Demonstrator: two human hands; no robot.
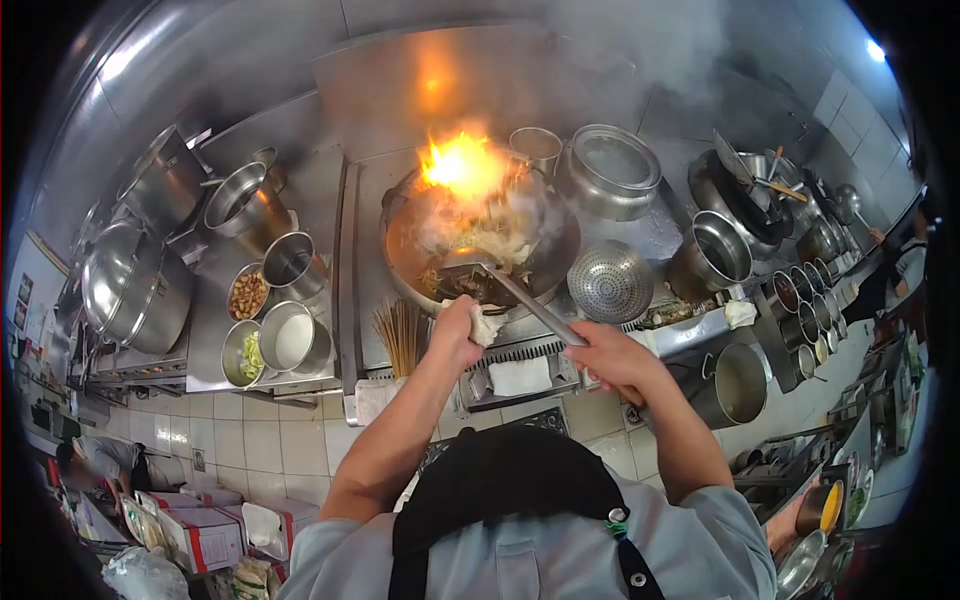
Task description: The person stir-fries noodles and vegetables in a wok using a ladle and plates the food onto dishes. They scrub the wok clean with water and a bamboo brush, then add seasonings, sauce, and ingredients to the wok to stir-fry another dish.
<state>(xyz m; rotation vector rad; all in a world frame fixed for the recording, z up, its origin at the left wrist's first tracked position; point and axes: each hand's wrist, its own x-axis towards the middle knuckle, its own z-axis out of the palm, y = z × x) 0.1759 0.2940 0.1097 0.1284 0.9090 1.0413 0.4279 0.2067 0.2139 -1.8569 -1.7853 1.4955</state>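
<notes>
My left hand (457,335) is closed on a folded white cloth (489,326) at the near rim of a wok (405,245). The wok's handle, if it has one there, is covered by the cloth and fingers. With my right hand (610,357) I grip the long handle of a ladle (525,298), whose bowl end reaches into the wok. Pale and dark food (510,245) lies in the wok, partly hidden by steam. A bright flame (463,167) flares at the far side of the wok.
A bamboo brush (397,335) stands left of the wok. To the right are a perforated strainer (610,282), a lidded pot (612,165) and a deep pot (712,255). Metal containers (290,340) stand at left. A person (105,460) bends over boxes at lower left.
</notes>
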